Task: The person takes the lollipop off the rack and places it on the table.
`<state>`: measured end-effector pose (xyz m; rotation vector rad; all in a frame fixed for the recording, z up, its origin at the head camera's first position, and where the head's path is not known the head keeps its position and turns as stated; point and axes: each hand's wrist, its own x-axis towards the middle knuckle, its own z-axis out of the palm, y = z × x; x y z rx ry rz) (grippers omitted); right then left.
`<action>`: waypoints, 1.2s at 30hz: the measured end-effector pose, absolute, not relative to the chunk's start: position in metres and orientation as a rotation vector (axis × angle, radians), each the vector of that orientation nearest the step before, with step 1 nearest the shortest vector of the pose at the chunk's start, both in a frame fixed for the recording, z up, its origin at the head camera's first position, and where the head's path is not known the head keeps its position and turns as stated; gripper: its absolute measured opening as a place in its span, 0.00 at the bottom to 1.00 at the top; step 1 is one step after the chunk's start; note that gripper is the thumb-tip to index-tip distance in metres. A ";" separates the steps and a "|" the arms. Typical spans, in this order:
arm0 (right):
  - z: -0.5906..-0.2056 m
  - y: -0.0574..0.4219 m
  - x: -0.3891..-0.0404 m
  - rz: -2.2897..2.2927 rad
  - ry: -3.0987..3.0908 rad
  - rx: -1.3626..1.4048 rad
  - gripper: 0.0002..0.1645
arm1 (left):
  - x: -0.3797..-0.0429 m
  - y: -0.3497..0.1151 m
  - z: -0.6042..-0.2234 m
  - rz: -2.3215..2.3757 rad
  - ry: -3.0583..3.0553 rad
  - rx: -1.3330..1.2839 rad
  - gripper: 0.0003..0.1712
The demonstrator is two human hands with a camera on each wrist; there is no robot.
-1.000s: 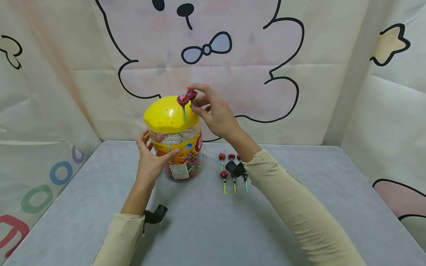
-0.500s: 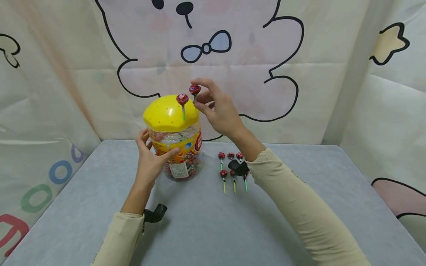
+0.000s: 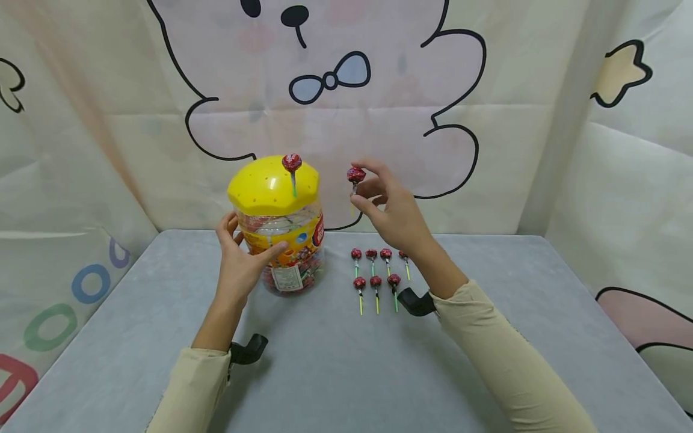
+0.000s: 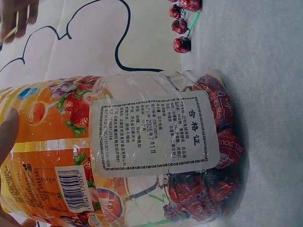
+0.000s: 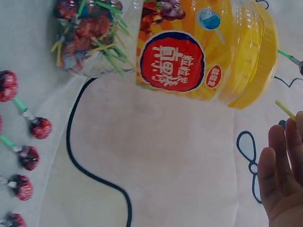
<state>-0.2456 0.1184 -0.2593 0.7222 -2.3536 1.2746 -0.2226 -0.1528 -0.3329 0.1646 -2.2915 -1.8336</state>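
Note:
A clear plastic jar (image 3: 303,240) with an orange label and a domed yellow lid (image 3: 257,189) stands upright at the table's back left. Wrapped red lollipops fill its bottom in the left wrist view. My left hand (image 3: 238,270) grips the jar's side, thumb across the front. One red lollipop (image 3: 292,162) stands upright with its green stick in the lid. Right of the jar, in the air, my right hand (image 3: 397,213) pinches another lollipop (image 3: 355,175), head up; its yellow stick (image 5: 285,109) shows in the right wrist view.
Two rows of several lollipops (image 3: 376,281) lie on the grey table (image 3: 335,373) to the jar's right, sticks toward me. A printed cloth backdrop (image 3: 325,132) hangs close behind the table. Black wrist mounts (image 3: 249,350) stick out at both wrists.
The right hand has drawn one lollipop away from the lid and carried it right and slightly down. The left hand keeps its hold on the jar.

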 end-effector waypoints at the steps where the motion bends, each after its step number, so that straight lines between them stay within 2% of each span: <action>1: -0.262 0.122 -0.243 1.274 -2.355 0.713 0.32 | -0.223 -0.153 -0.333 -1.833 -2.292 0.164 0.61; 19: -0.307 0.153 -0.212 1.343 -2.367 0.607 0.31 | -0.224 -0.151 -0.334 -1.833 -2.290 0.122 0.61; 36: -0.321 0.179 -0.195 1.314 -2.530 0.498 0.32 | -0.224 -0.154 -0.335 -1.829 -2.294 0.118 0.60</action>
